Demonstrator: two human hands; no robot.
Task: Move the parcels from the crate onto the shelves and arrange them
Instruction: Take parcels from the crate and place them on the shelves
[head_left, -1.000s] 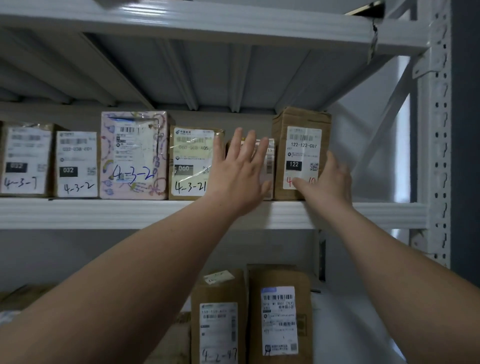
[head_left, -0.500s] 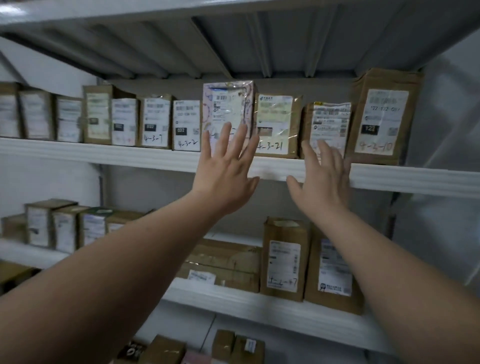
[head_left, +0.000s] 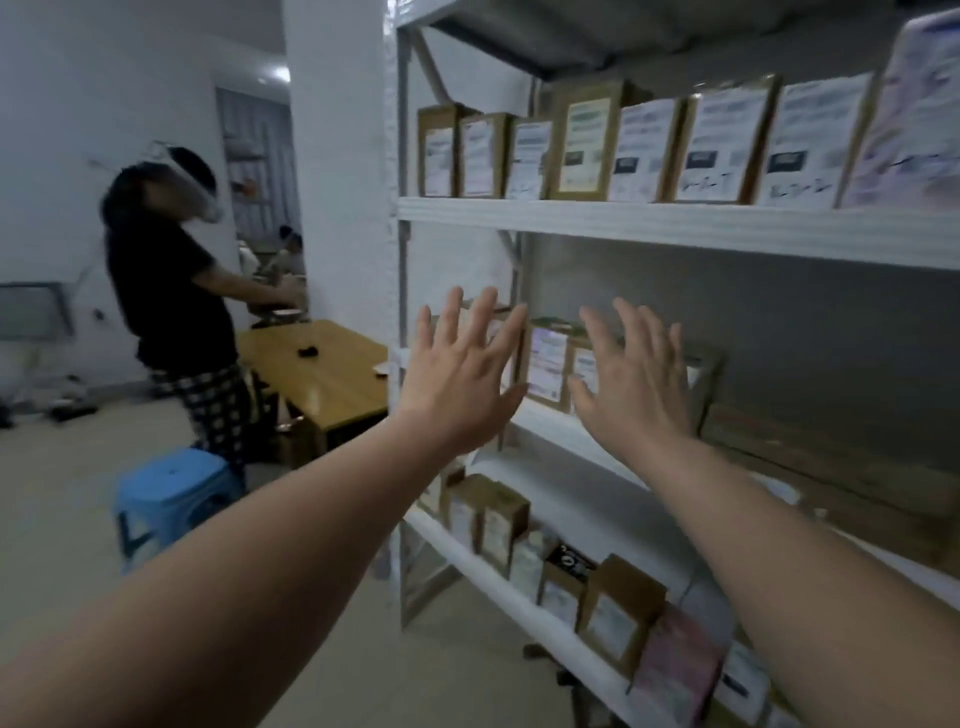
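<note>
Top shelf (head_left: 623, 223): row of upright parcels (head_left: 587, 145) along front edge, white labels facing out, writing too blurred to read. Middle shelf (head_left: 561, 436): few labelled boxes (head_left: 548, 364) at left end, partly behind hands. Lower shelf (head_left: 493, 582): more small boxes (head_left: 618, 613) lined up. Left hand (head_left: 462, 374), right hand (head_left: 631, 379): fingers spread, apart, holding nothing, raised before middle shelf.

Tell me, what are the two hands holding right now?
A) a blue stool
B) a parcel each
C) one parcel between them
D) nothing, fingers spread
D: the left hand and right hand both show straight, spread fingers in front of the shelves, gripping nothing.
</note>
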